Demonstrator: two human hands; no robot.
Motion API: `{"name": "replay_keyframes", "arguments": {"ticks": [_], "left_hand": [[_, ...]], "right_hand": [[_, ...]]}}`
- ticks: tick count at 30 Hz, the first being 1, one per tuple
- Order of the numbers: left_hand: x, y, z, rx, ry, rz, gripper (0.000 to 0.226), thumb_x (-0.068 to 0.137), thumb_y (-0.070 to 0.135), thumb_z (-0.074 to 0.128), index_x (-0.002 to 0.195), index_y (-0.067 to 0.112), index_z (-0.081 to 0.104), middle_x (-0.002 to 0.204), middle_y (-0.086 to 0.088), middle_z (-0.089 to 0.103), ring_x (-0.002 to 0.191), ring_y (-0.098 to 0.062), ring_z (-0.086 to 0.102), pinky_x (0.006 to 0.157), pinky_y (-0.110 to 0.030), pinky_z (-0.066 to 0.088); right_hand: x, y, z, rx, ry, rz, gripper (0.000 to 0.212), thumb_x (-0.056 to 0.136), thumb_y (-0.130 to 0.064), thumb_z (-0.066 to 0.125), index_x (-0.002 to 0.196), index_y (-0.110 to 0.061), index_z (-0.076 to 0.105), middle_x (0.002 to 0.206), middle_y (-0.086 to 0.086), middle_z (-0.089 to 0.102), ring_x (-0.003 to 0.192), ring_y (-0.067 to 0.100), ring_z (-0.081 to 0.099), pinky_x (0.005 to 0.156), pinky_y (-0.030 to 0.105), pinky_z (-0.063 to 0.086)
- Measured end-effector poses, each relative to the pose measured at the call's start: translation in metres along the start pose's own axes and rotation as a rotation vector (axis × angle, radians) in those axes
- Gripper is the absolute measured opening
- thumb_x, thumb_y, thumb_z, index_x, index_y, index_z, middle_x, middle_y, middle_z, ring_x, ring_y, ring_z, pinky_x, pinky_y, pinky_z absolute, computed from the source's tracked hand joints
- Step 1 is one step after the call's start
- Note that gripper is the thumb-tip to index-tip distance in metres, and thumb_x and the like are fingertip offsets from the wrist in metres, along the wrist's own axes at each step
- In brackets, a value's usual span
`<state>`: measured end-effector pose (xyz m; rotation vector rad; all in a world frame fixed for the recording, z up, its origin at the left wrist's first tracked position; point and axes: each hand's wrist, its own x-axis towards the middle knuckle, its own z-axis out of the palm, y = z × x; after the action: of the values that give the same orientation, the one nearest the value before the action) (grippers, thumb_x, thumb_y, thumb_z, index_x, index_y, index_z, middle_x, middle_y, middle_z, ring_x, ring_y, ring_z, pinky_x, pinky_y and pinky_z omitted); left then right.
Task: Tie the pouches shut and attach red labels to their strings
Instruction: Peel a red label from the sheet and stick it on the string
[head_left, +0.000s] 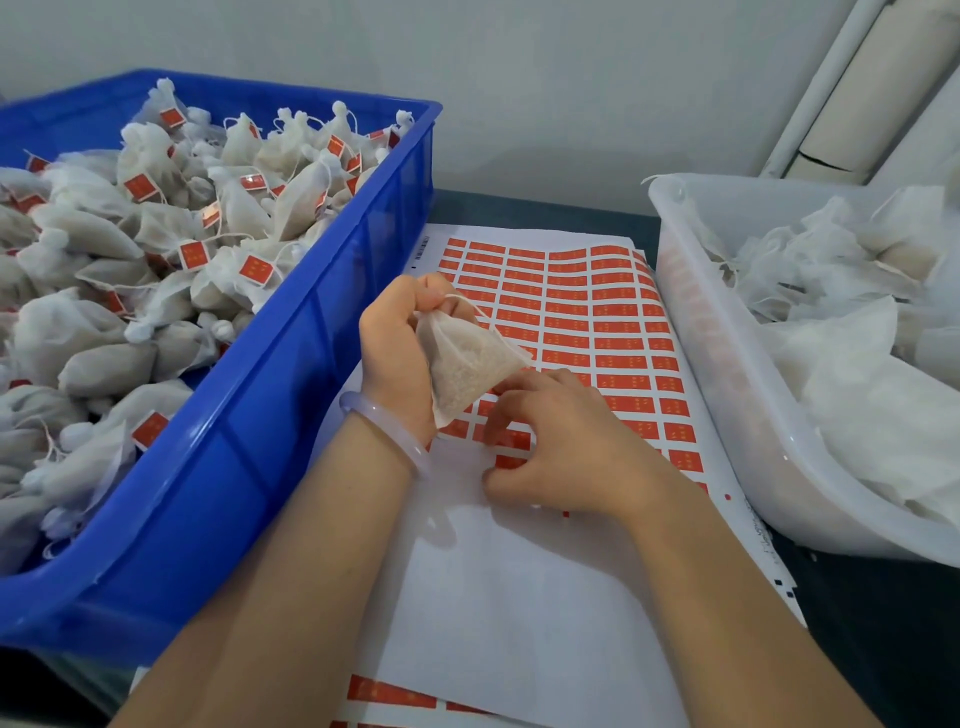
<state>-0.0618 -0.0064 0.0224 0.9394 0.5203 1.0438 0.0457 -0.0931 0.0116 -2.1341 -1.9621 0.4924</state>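
Pale wall (571, 78) behind dark tabletop (883, 649), white pipe (823, 83) right.

"Where is there room to move?"
"Down the middle, over the label sheet (519, 597). The blue bin (270, 441), piled high with pouches (104, 260), walls off the left."
"And the right?"
"The clear tub (727, 374) blocks it. The wall (519, 104) stands close behind."

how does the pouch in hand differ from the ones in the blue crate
The held pouch bears no red label; many crate pouches do. The left hand grips the held pouch; the crate pouches lie piled in the blue crate. Both are white, pale-filled.
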Motion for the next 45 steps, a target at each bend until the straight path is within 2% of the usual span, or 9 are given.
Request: {"name": "replay_keyframes", "arguments": {"ticks": [9,16,20,25,31,36,38,41,45], "left_hand": [[0.0001,-0.0003,0.0009,-0.025,0.019,-0.012,0.042,0.086,0.017,0.036,0.045,0.022,0.042,0.050,0.005,0.045,0.045,-0.005,0.047,0.047,-0.015,0.044],[0.0003,0.0003,0.0026,-0.009,0.028,-0.006,0.045,0.085,0.015,0.036,0.042,0.023,0.044,0.048,0.005,0.045,0.045,-0.005,0.046,0.047,-0.016,0.043],[-0.0002,-0.0006,0.0025,-0.006,0.027,-0.010,0.044,0.085,0.016,0.037,0.042,0.023,0.044,0.049,0.005,0.046,0.046,-0.005,0.047,0.049,-0.016,0.044],[-0.0001,-0.0007,0.0013,0.003,0.038,-0.010,0.042,0.085,0.017,0.037,0.044,0.023,0.044,0.050,0.005,0.046,0.046,-0.005,0.048,0.048,-0.016,0.045],[0.0007,0.0024,0.0017,-0.045,0.015,0.012,0.045,0.083,0.015,0.036,0.040,0.024,0.045,0.047,0.006,0.045,0.045,-0.006,0.045,0.047,-0.016,0.042],[0.0022,0.0061,-0.0026,-0.076,0.022,0.027,0.047,0.084,0.015,0.035,0.039,0.024,0.045,0.046,0.007,0.045,0.044,-0.005,0.044,0.048,-0.016,0.039],[0.0020,0.0055,-0.0027,-0.058,0.027,0.020,0.048,0.085,0.015,0.035,0.039,0.024,0.046,0.047,0.006,0.046,0.045,-0.005,0.045,0.048,-0.016,0.040],[0.0012,0.0046,-0.0013,-0.049,0.032,0.018,0.050,0.086,0.015,0.035,0.038,0.024,0.047,0.047,0.007,0.046,0.044,-0.005,0.045,0.048,-0.015,0.040],[0.0015,0.0042,-0.0007,-0.029,0.043,0.013,0.050,0.086,0.015,0.035,0.038,0.024,0.046,0.047,0.007,0.046,0.045,-0.004,0.045,0.050,-0.016,0.039]], "right_hand": [[-0.0019,-0.0064,0.0021,-0.030,0.052,0.009,0.039,0.068,-0.053,0.066,0.099,-0.030,0.060,0.123,-0.012,0.053,0.107,0.014,0.044,0.094,0.039,0.043],[0.0037,-0.0038,-0.0005,0.031,0.063,0.038,0.029,0.071,-0.036,0.067,0.099,-0.031,0.065,0.118,-0.012,0.059,0.104,0.013,0.052,0.091,0.038,0.050],[0.0019,-0.0041,0.0032,0.001,0.034,0.047,0.044,0.069,-0.051,0.066,0.107,-0.032,0.058,0.127,-0.013,0.050,0.111,0.013,0.042,0.096,0.039,0.041],[0.0016,-0.0035,0.0005,0.068,0.019,0.063,0.033,0.070,-0.040,0.071,0.100,-0.034,0.059,0.132,-0.013,0.046,0.116,0.012,0.037,0.101,0.041,0.036],[0.0026,-0.0068,0.0023,0.042,0.026,0.064,0.036,0.072,-0.038,0.069,0.107,-0.032,0.059,0.133,-0.010,0.046,0.116,0.015,0.038,0.102,0.042,0.035],[0.0013,-0.0053,0.0026,-0.015,0.076,0.053,0.033,0.076,-0.031,0.064,0.109,-0.030,0.060,0.120,-0.009,0.058,0.107,0.015,0.051,0.094,0.037,0.046],[-0.0003,-0.0040,0.0018,0.009,0.072,0.056,0.032,0.075,-0.038,0.064,0.106,-0.030,0.061,0.112,-0.011,0.061,0.100,0.013,0.056,0.087,0.032,0.050],[-0.0015,-0.0067,0.0034,-0.052,0.023,0.038,0.043,0.070,-0.053,0.063,0.107,-0.031,0.056,0.117,-0.012,0.056,0.103,0.013,0.049,0.090,0.036,0.044],[0.0006,-0.0078,-0.0006,0.009,0.029,0.061,0.039,0.070,-0.043,0.069,0.107,-0.033,0.059,0.121,-0.011,0.056,0.106,0.013,0.049,0.094,0.038,0.047]]}}
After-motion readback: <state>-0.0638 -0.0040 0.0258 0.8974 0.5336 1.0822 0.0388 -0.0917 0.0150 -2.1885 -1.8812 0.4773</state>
